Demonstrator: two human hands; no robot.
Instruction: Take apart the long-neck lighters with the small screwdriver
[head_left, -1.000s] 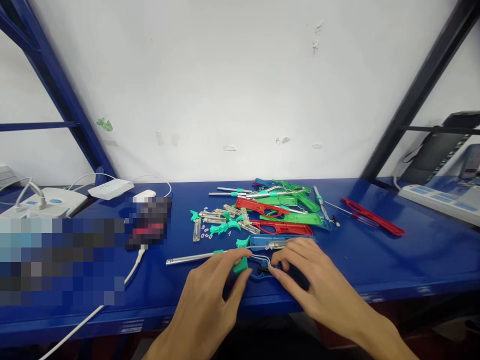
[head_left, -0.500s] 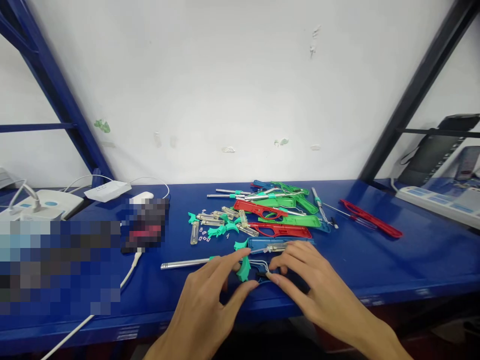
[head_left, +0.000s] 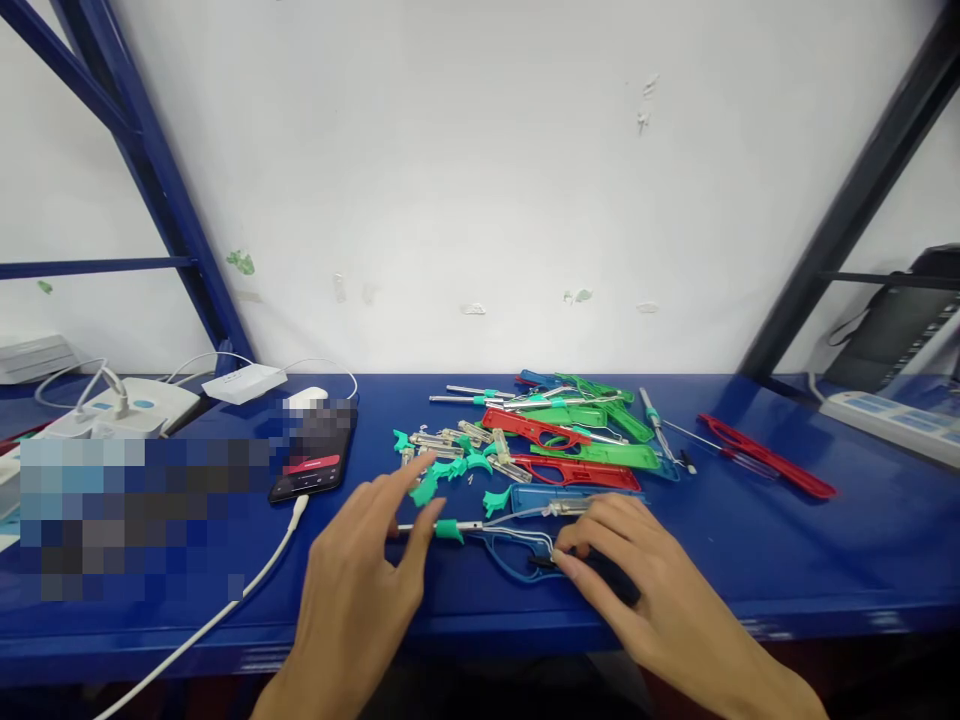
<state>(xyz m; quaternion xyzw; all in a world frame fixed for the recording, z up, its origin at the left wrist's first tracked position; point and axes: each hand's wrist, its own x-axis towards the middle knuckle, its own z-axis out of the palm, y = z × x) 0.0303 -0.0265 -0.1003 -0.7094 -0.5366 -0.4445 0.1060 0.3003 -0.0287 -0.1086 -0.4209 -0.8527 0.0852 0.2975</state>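
Observation:
My left hand (head_left: 367,560) has its thumb and forefinger apart, above a metal lighter tube (head_left: 466,525) with a teal collar. Close to its fingertips lies a teal trigger (head_left: 424,490), beside several more triggers. My right hand (head_left: 637,570) is closed, thumb and forefinger pinched at a small black igniter (head_left: 541,561) where white wires (head_left: 525,532) from the tube end. Beneath is a blue lighter shell half (head_left: 510,572), partly hidden by the right hand. A clear fuel tank (head_left: 568,507) rests just behind those fingers, and another teal trigger (head_left: 496,502) lies to its left.
Behind the hands are piled red shell halves (head_left: 536,428), green shell halves (head_left: 611,456), metal tubes and clear tanks (head_left: 512,470). A red shell half (head_left: 772,457) lies at the right. To the left are a phone (head_left: 315,455), a white cable (head_left: 225,610) and a power strip (head_left: 142,405).
My left hand has moved left and let go of the teal trigger, which now lies by the other triggers. My right hand stays at the igniter. The camera view has shifted slightly.

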